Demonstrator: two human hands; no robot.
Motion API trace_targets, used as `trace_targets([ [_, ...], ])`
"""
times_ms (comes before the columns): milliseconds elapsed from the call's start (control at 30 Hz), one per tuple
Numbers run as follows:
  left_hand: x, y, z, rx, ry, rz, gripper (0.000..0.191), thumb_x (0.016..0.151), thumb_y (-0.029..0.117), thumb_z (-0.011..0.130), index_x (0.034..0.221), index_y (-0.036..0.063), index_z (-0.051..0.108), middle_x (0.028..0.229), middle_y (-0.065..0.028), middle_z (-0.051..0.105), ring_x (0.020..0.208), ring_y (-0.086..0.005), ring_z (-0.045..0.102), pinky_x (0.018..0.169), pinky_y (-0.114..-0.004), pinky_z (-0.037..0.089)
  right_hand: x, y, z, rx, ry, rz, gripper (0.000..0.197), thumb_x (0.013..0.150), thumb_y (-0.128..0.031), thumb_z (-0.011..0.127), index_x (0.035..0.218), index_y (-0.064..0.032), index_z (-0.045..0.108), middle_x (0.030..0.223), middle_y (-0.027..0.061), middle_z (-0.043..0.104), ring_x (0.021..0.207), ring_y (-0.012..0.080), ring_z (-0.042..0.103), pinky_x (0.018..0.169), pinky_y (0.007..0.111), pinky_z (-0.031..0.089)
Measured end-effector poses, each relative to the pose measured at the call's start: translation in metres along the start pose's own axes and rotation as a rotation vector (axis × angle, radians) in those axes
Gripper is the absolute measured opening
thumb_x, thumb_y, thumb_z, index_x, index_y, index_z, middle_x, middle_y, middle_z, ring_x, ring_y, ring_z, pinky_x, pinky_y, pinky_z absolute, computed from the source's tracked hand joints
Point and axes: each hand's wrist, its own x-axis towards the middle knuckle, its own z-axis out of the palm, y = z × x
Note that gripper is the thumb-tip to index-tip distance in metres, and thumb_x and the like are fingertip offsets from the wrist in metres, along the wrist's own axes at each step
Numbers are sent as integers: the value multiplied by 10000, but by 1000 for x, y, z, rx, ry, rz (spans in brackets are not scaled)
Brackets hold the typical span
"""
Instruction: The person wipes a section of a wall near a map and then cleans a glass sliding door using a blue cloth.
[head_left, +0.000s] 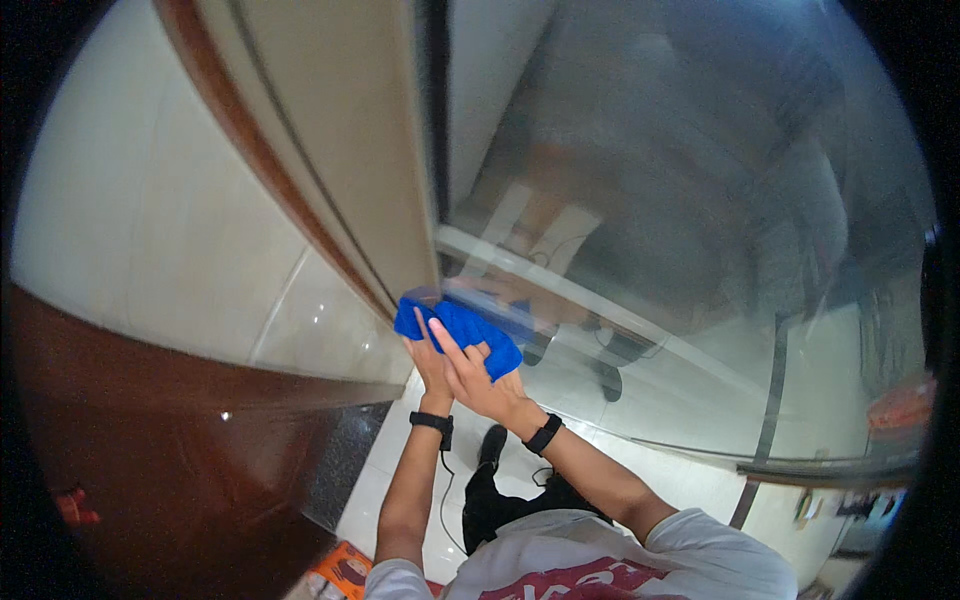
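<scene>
A bright blue cloth (480, 337) lies folded against the lower left corner of a large glass pane (660, 195). My right hand (476, 375) grips the cloth, its index finger stretched out over it and the other fingers bent. Close beside it, partly covered by the right, my left hand (429, 366) holds the cloth's left end. A blurred reflection of the cloth and hands shows in the glass. Both wrists wear black bands, and a thin cable hangs from the left one.
A beige frame with a brown wooden edge (262, 180) rises left of the glass. Beyond it is a pale tiled wall (172, 202), with a dark reddish-brown glossy panel (172, 450) below. An orange printed package (341, 570) sits near white floor tiles (405, 480).
</scene>
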Motion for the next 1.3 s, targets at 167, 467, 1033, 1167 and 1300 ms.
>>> trace_targets([
  [167, 85, 75, -60, 174, 361, 391, 998, 838, 571, 667, 1535, 14, 219, 1524, -283, 290, 1380, -492, 295, 1095, -597, 272, 49, -32, -79, 8, 369, -111, 677, 830, -145, 612, 1486, -132, 443, 1003, 69, 679, 837, 214, 625, 845, 336, 482],
  [467, 163, 215, -129, -363, 370, 466, 710, 988, 336, 457, 1534, -45, 211, 1515, -336, 278, 1397, -491, 263, 1157, -535, 145, 27, -40, -264, -286, 824, -49, 723, 765, -123, 654, 1452, -30, 449, 1371, 234, 516, 1262, 422, 432, 1108, 484, 238],
  [1033, 42, 193, -4, -210, 335, 635, 795, 942, 347, 520, 1531, -50, 163, 1454, -386, 306, 1308, -542, 345, 1115, -586, 215, -138, 65, -182, -650, 856, 343, 868, 811, -318, 663, 1514, 29, 291, 1447, 312, 381, 1296, 460, 374, 1108, 580, 128],
  [1167, -7, 144, 46, -124, 362, 616, 763, 940, 328, 516, 1532, -21, 186, 1450, -380, 331, 1336, -528, 341, 1118, -614, 214, -170, 84, -130, -577, 814, 273, 870, 806, -270, 688, 1511, 36, 279, 1463, 332, 344, 1317, 472, 352, 1110, 598, 146],
  [1300, -13, 122, 54, -126, 409, 485, 657, 888, 344, 532, 1486, 112, 389, 1449, -274, 418, 1311, -484, 410, 1096, -631, 248, -142, 48, -124, -322, 748, 337, 854, 842, -85, 597, 1536, 61, 122, 1539, 346, 195, 1418, 466, 186, 1164, 534, 8],
])
